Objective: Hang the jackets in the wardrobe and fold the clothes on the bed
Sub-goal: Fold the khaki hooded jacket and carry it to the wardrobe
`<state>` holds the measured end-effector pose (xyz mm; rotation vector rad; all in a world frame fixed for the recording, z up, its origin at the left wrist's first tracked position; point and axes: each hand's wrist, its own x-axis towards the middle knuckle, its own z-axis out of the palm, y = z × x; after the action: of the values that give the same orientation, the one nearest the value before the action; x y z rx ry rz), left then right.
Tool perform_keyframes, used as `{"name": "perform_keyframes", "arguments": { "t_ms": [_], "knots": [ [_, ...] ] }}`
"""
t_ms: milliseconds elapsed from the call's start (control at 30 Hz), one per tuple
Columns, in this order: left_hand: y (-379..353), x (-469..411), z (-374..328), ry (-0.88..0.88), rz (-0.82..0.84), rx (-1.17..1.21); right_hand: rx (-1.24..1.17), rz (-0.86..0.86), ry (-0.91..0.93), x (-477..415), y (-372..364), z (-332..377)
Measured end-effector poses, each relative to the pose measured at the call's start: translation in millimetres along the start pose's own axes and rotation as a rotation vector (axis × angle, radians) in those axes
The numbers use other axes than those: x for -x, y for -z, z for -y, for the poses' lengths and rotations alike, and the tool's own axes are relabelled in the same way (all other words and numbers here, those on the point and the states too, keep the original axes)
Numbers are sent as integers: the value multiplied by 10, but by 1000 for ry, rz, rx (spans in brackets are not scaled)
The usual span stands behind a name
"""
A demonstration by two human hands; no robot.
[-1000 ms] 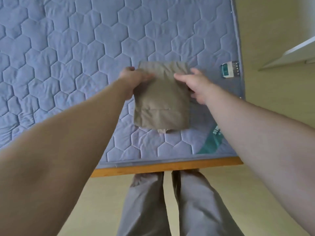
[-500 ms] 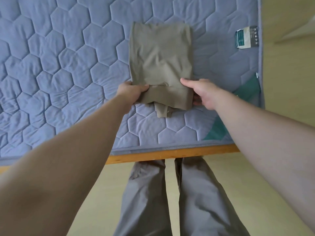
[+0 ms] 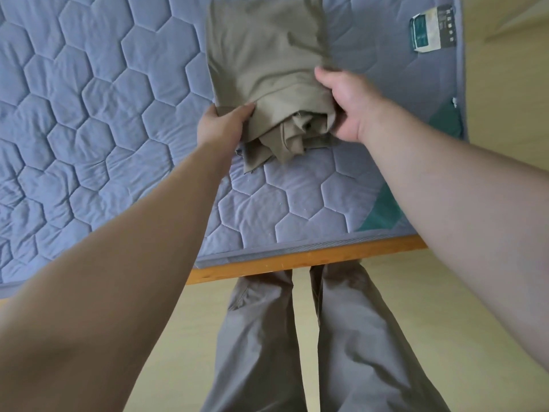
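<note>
Here both hands (image 3: 225,126) grip the folded garment (image 3: 267,63).

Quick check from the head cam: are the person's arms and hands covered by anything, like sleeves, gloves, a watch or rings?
Nothing is worn on either arm as far as the view shows. Both forearms are bare with no sleeve in sight. The left hand and right hand have no gloves, and no watch, band or ring is visible. The only clothing in view is grey-brown trousers.
</note>
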<state>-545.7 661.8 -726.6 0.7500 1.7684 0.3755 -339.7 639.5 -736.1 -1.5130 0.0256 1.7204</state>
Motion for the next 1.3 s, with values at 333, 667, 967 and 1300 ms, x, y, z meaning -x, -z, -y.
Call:
{"name": "perform_keyframes", "arguments": {
  "t_ms": [333, 667, 967, 1300],
  "knots": [
    [20, 129, -334, 392, 335, 540, 112, 138, -167, 159, -235, 329],
    [-36, 39, -287, 419, 362, 372, -89, -2, -169, 35, -118, 89],
    [-125, 151, -200, 182, 103, 280, 365, -294, -36, -83, 12, -91],
    [-250, 417, 16, 327, 171, 497, 137, -201, -36, -43, 1, -212]
  ]
}}
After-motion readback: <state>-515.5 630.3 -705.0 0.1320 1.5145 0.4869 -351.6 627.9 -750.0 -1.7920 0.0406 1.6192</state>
